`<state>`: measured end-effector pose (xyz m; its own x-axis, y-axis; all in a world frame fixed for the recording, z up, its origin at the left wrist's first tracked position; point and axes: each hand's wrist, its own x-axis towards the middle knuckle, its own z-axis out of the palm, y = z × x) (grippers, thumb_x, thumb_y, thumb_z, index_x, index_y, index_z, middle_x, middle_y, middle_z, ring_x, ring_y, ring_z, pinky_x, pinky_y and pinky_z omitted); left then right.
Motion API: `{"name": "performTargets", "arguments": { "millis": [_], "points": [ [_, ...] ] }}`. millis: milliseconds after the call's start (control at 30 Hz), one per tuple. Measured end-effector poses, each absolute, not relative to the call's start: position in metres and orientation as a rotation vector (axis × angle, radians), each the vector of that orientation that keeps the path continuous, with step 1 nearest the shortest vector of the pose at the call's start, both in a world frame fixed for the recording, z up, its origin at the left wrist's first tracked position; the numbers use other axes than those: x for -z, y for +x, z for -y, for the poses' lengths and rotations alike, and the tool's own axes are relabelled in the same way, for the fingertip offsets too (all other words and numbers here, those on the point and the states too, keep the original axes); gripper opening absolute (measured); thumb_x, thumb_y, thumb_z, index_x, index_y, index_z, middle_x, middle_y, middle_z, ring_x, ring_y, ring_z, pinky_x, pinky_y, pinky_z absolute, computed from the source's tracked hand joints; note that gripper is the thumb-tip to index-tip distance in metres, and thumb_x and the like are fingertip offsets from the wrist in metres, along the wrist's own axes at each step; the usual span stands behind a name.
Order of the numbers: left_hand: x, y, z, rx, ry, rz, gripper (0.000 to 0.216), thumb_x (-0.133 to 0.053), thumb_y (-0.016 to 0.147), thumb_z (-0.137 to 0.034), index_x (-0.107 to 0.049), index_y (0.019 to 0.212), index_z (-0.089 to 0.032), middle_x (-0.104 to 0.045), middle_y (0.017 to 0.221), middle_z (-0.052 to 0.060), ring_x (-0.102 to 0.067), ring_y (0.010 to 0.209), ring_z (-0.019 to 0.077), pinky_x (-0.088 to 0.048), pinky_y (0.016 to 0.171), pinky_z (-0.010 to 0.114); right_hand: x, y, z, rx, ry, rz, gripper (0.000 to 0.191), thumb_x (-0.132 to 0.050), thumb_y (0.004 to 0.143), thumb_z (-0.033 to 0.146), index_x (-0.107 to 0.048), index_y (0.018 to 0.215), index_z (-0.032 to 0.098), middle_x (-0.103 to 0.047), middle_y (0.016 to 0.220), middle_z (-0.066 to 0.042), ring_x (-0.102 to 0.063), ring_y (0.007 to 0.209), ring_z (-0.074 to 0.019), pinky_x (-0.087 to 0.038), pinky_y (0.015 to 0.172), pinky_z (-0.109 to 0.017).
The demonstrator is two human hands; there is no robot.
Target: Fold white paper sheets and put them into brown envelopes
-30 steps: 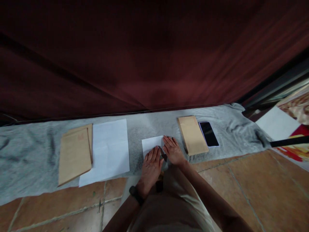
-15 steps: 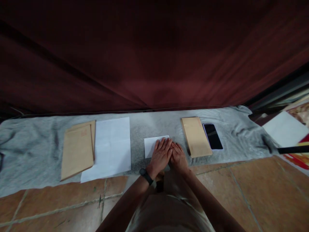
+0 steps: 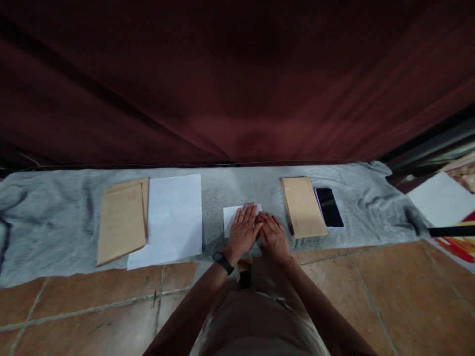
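Observation:
My left hand (image 3: 242, 231) lies flat, fingers stretched out, on a small folded white paper (image 3: 230, 218) that rests on a grey cloth (image 3: 59, 217). My right hand (image 3: 272, 235) lies flat just to its right, fingers extended, touching the paper's right end. A black band sits on my left wrist. Most of the folded paper is hidden under the two hands.
Left of the hands lie a white sheet (image 3: 168, 220) and two stacked brown envelopes (image 3: 122, 220). To the right are another brown envelope (image 3: 302, 206) and a black phone (image 3: 328, 207). A dark red curtain hangs behind; tiled floor lies in front. More paper (image 3: 440, 198) sits far right.
My left hand has slid forward and right over the folded paper, closer to my right hand. The right hand has drawn back a little. Both stay flat.

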<state>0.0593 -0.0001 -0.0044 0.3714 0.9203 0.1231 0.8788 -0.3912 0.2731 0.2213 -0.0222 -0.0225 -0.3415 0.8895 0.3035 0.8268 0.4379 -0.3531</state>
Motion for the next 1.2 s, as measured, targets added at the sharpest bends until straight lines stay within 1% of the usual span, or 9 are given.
{"name": "performTargets", "arguments": {
  "millis": [100, 200, 467, 567, 700, 900, 1000, 1133, 1200],
  "points": [
    [0.005, 0.048, 0.008, -0.362, 2.438, -1.727, 0.059, -0.032, 0.106, -0.037, -0.033, 0.157, -0.008, -0.034, 0.165, 0.013, -0.024, 0.156, 0.0249, -0.024, 0.128, 0.048, 0.02, 0.221, 0.022, -0.199, -1.481, 2.254, 0.046, -0.04, 0.103, 0.018, -0.054, 0.146, 0.014, -0.057, 0.149, -0.011, -0.05, 0.14, -0.0254, -0.035, 0.122, -0.047],
    [0.005, 0.038, 0.018, -0.351, 2.41, -1.812, 0.059, -0.033, 0.105, -0.033, -0.033, 0.157, -0.007, -0.033, 0.165, 0.014, -0.024, 0.156, 0.0256, -0.024, 0.128, 0.049, 0.019, 0.22, 0.022, -0.199, -1.507, 2.278, 0.047, -0.039, 0.104, 0.02, -0.051, 0.149, 0.014, -0.052, 0.154, -0.01, -0.047, 0.143, -0.0256, -0.034, 0.122, -0.047],
    [0.004, 0.018, 0.031, -0.41, 2.34, -1.885, 0.06, -0.035, 0.103, -0.032, -0.034, 0.157, -0.007, -0.034, 0.164, 0.016, -0.026, 0.155, 0.0267, -0.027, 0.126, 0.05, 0.018, 0.215, 0.01, -0.195, -1.549, 2.312, 0.047, -0.04, 0.106, 0.028, -0.05, 0.15, 0.017, -0.048, 0.157, -0.01, -0.041, 0.147, -0.0277, -0.03, 0.123, -0.051],
    [0.004, 0.012, 0.033, -0.441, 2.322, -1.889, 0.059, -0.037, 0.102, -0.031, -0.035, 0.157, -0.008, -0.034, 0.164, 0.017, -0.027, 0.155, 0.0279, -0.028, 0.126, 0.05, 0.015, 0.211, -0.001, -0.193, -1.6, 2.309, 0.047, -0.04, 0.106, 0.029, -0.05, 0.151, 0.017, -0.046, 0.158, -0.01, -0.041, 0.148, -0.027, -0.03, 0.123, -0.05],
    [0.005, 0.008, 0.04, -0.467, 2.314, -1.927, 0.056, -0.035, 0.103, -0.026, -0.037, 0.155, -0.008, -0.037, 0.163, 0.017, -0.028, 0.154, 0.0279, -0.029, 0.125, 0.051, 0.013, 0.208, -0.001, -0.175, -1.611, 2.318, 0.047, -0.043, 0.106, 0.029, -0.05, 0.15, 0.016, -0.045, 0.159, -0.01, -0.04, 0.148, -0.0268, -0.029, 0.123, -0.049],
    [0.006, 0.013, 0.058, -0.377, 2.506, -1.68, 0.049, -0.034, 0.104, -0.025, -0.046, 0.151, -0.012, -0.045, 0.159, 0.012, -0.036, 0.151, 0.0227, -0.034, 0.124, 0.044, 0.016, 0.197, 0.033, -0.19, -1.436, 2.359, 0.045, -0.045, 0.104, 0.026, -0.053, 0.147, 0.015, -0.049, 0.156, -0.011, -0.044, 0.145, -0.0243, -0.031, 0.123, -0.046],
    [0.005, 0.013, 0.067, -0.325, 2.547, -1.641, 0.048, -0.037, 0.105, -0.028, -0.049, 0.149, -0.014, -0.045, 0.159, 0.011, -0.037, 0.15, 0.0236, -0.036, 0.124, 0.045, 0.016, 0.194, 0.049, -0.216, -1.389, 2.391, 0.047, -0.047, 0.103, 0.024, -0.052, 0.148, 0.014, -0.05, 0.155, -0.01, -0.046, 0.144, -0.0231, -0.032, 0.124, -0.044],
    [0.003, 0.004, 0.075, -0.308, 2.578, -1.599, 0.049, -0.041, 0.104, -0.03, -0.047, 0.151, -0.019, -0.046, 0.159, 0.009, -0.039, 0.149, 0.0236, -0.037, 0.123, 0.047, 0.013, 0.203, 0.058, -0.226, -1.373, 2.425, 0.046, -0.048, 0.104, 0.025, -0.051, 0.149, 0.018, -0.05, 0.156, -0.009, -0.047, 0.144, -0.0233, -0.032, 0.124, -0.047],
    [0.004, -0.002, 0.079, -0.331, 2.577, -1.609, 0.051, -0.043, 0.103, -0.031, -0.045, 0.153, -0.019, -0.046, 0.159, 0.01, -0.039, 0.149, 0.0236, -0.037, 0.123, 0.047, 0.012, 0.211, 0.06, -0.229, -1.362, 2.439, 0.047, -0.048, 0.104, 0.026, -0.049, 0.151, 0.019, -0.049, 0.156, -0.009, -0.046, 0.144, -0.0233, -0.032, 0.124, -0.048]
  ]
}}
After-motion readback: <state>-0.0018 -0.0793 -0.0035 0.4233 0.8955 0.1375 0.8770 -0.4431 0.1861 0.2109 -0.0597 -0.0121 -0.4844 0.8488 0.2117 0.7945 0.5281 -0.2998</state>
